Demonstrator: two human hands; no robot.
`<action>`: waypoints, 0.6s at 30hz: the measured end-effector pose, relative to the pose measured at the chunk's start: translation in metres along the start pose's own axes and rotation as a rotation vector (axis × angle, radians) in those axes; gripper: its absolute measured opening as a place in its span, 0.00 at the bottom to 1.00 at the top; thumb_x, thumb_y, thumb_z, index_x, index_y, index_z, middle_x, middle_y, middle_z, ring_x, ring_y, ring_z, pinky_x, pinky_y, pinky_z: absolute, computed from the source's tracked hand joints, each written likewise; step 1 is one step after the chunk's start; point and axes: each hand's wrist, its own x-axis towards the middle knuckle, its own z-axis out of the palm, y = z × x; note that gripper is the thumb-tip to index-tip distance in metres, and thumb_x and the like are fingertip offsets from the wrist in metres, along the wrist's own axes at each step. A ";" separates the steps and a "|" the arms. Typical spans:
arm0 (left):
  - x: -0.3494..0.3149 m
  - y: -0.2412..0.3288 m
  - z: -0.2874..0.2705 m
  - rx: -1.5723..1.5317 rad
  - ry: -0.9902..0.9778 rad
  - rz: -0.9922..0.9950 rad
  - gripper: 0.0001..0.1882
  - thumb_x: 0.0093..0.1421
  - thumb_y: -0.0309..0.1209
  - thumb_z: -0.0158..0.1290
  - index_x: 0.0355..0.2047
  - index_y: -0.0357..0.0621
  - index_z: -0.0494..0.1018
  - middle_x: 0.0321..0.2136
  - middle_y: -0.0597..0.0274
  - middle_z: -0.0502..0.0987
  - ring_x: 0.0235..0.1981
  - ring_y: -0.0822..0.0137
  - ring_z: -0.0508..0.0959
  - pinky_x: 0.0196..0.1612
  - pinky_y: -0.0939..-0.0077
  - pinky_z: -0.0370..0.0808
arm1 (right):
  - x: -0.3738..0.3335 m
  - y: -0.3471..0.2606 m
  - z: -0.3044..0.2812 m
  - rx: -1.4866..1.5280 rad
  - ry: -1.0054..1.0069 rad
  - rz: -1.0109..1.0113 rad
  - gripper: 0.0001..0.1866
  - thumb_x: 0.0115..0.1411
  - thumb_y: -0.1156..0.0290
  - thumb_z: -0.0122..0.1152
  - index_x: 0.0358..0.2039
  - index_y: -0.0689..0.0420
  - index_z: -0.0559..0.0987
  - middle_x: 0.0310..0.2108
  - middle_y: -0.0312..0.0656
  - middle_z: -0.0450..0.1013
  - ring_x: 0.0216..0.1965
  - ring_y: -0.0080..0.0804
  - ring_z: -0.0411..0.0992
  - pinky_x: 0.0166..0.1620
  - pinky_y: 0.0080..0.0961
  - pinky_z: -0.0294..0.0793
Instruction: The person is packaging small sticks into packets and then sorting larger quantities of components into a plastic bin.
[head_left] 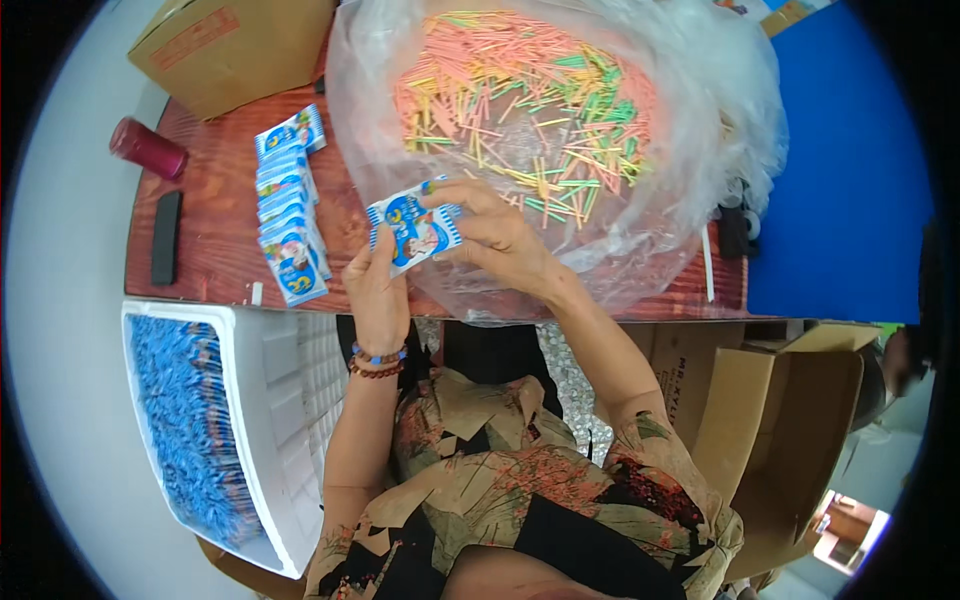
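A small blue-and-white packet (412, 232) is held up over the near edge of the table, between my two hands. My left hand (378, 295) pinches its lower left side, thumb on the front. With its fingers curled round the right end, my right hand (500, 238) grips the same packet. Just beyond lies a large clear plastic bag (370, 100), spread open, with a heap of thin pink, yellow and green sticks (500, 60) in it. To the left, an overlapping row of similar packets (288, 215) rests on the table. Whether the held packet is sealed, I cannot tell.
The reddish wooden table (220, 240) bears a dark red cup (148, 148), a black oblong object (165, 238) and a cardboard box (235, 55). Below left stands a white foam box (285, 400) full of blue packets. An open cardboard carton (780, 430) is at lower right.
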 end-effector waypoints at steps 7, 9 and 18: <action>0.000 0.003 -0.016 -0.012 0.014 0.068 0.11 0.66 0.31 0.50 0.36 0.36 0.77 0.36 0.61 0.80 0.36 0.74 0.79 0.44 0.77 0.75 | -0.028 0.025 -0.108 -0.353 0.253 0.510 0.11 0.57 0.67 0.59 0.36 0.60 0.80 0.42 0.45 0.75 0.45 0.37 0.72 0.50 0.29 0.68; 0.000 0.000 -0.020 -0.018 0.017 0.073 0.11 0.66 0.31 0.50 0.36 0.36 0.77 0.36 0.61 0.80 0.36 0.74 0.79 0.43 0.77 0.75 | -0.035 0.035 -0.147 -0.640 0.246 0.537 0.13 0.57 0.64 0.59 0.37 0.60 0.80 0.42 0.46 0.74 0.45 0.38 0.72 0.50 0.31 0.68; -0.001 -0.001 -0.022 0.005 0.029 0.076 0.10 0.66 0.31 0.50 0.37 0.37 0.77 0.36 0.62 0.80 0.37 0.74 0.79 0.43 0.77 0.76 | -0.022 0.055 -0.174 -1.256 -0.124 0.836 0.23 0.51 0.53 0.61 0.43 0.55 0.78 0.43 0.50 0.73 0.48 0.48 0.70 0.50 0.50 0.66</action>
